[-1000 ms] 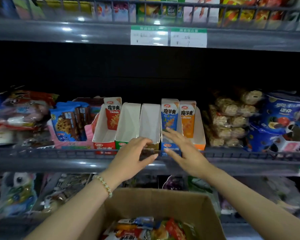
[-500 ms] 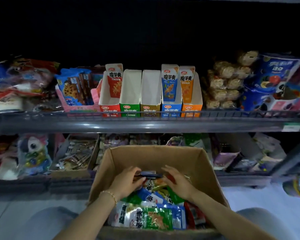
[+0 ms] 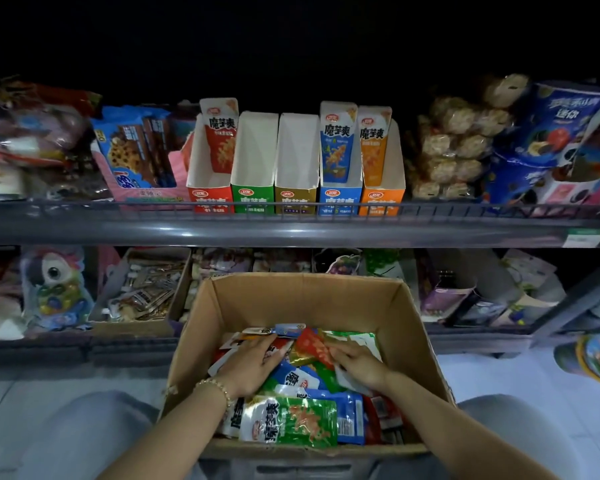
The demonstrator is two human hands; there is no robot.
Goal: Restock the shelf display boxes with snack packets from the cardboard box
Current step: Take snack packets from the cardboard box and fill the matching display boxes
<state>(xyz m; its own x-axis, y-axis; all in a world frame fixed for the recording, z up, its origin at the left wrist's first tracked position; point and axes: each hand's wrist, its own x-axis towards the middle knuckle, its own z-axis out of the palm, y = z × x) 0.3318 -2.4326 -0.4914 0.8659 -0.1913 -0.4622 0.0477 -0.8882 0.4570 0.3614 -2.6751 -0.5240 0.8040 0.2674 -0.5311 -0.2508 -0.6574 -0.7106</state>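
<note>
An open cardboard box (image 3: 409, 327) stands low in the middle, holding several snack packets in green (image 3: 288, 420), blue (image 3: 347, 410) and red (image 3: 310, 342). Both hands are inside it. My left hand (image 3: 252, 365), with a bead bracelet on its wrist, lies flat on the packets with fingers stretched out. My right hand (image 3: 359, 367) has bent fingers tucked among the packets beside the red one; any grip is hidden. On the shelf above stand the red (image 3: 210, 199), green (image 3: 253, 199), gold (image 3: 295, 199), blue (image 3: 340, 199) and orange (image 3: 381, 199) display boxes. The green and gold ones show only white insides.
A grey shelf rail (image 3: 291, 230) runs across in front of the display boxes. Cookie packs (image 3: 136, 150) sit to their left, bagged snacks (image 3: 454, 147) and blue bags (image 3: 551, 133) to their right. A lower shelf holds a tray of small packets (image 3: 142, 292). My knees flank the box.
Both hands came down from the shelf's display boxes into the cardboard box. Since half a second ago they have shifted slightly apart among the packets, and the view has tilted down.
</note>
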